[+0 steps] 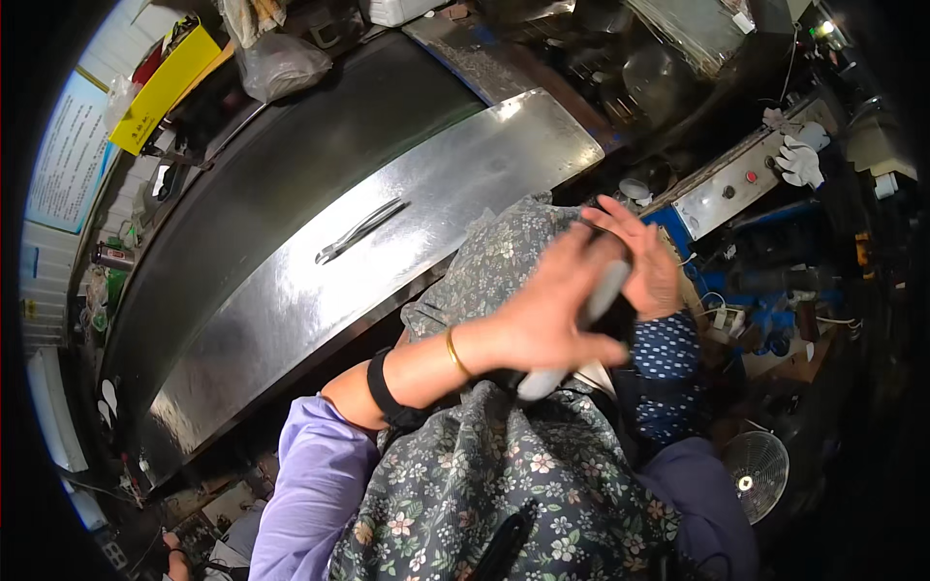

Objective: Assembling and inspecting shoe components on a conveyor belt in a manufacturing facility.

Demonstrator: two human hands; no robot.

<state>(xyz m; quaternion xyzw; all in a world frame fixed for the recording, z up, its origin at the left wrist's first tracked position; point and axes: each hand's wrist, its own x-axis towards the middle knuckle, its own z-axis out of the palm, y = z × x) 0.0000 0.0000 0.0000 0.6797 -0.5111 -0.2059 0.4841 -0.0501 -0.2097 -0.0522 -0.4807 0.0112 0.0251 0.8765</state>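
My left hand [557,305] is smeared by motion in front of my lap, its thumb apart from the blurred fingers. Just beyond it my right hand [654,276] is raised, fingers stretched out and apart. A pale grey, elongated thing [607,290] shows between the hands; its kind is unclear. A similar pale rounded piece [541,384] lies below my left wrist, against the dark floral apron [465,465]. A metal tool like long-handled pliers [361,230] rests on the shiny metal worktop [281,290], away from both hands.
A dark belt-like surface [252,184] runs behind the worktop. To the right are a control panel [741,184] with buttons, a white glove [799,162] and a round fan [756,474]. A yellow box [167,89] stands far left. Another person's arm [176,557] shows lower left.
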